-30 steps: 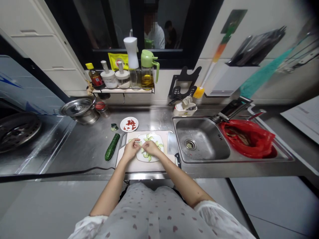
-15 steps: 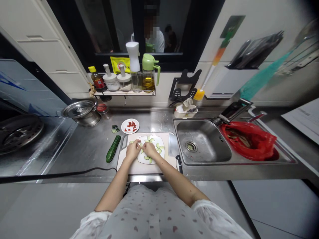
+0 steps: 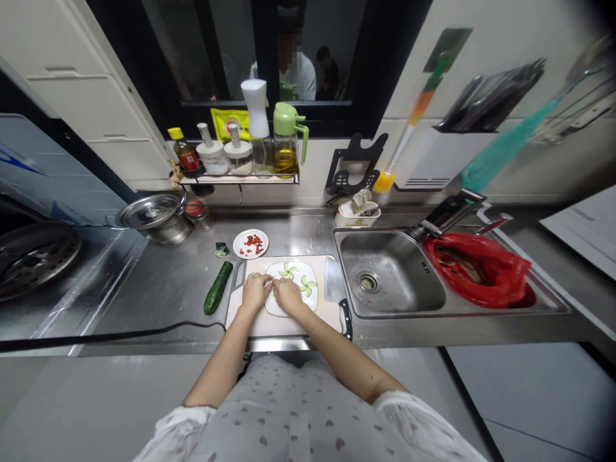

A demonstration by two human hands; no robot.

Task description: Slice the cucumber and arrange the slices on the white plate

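A white plate (image 3: 308,305) lies on the pale cutting board (image 3: 262,328), with thin cucumber slices (image 3: 287,270) set on it in pinwheel shapes. Over the plate's left edge, my left hand (image 3: 255,293) is closed, its fingertips bunched together. My right hand (image 3: 289,297) is also closed and reaches over the plate's middle, hiding part of it. The two sets of fingertips almost meet; what they pinch is hidden. A cleaver (image 3: 333,280) with a black handle rests along the board's right side. Left of the board is a dark green cucumber (image 3: 219,287).
Behind the board sit a small plate (image 3: 237,246) of red pieces and some cucumber scraps (image 3: 222,249). A sink (image 3: 389,273) is on the right, with a red bag (image 3: 481,273) beyond it. A lidded pot (image 3: 168,226) and a seasoning shelf (image 3: 240,179) stand at the back.
My right hand has turned and come slightly lower, now covering the lower pinwheel of slices. My left fingers have closed in towards it. The cucumber and cleaver stay put.
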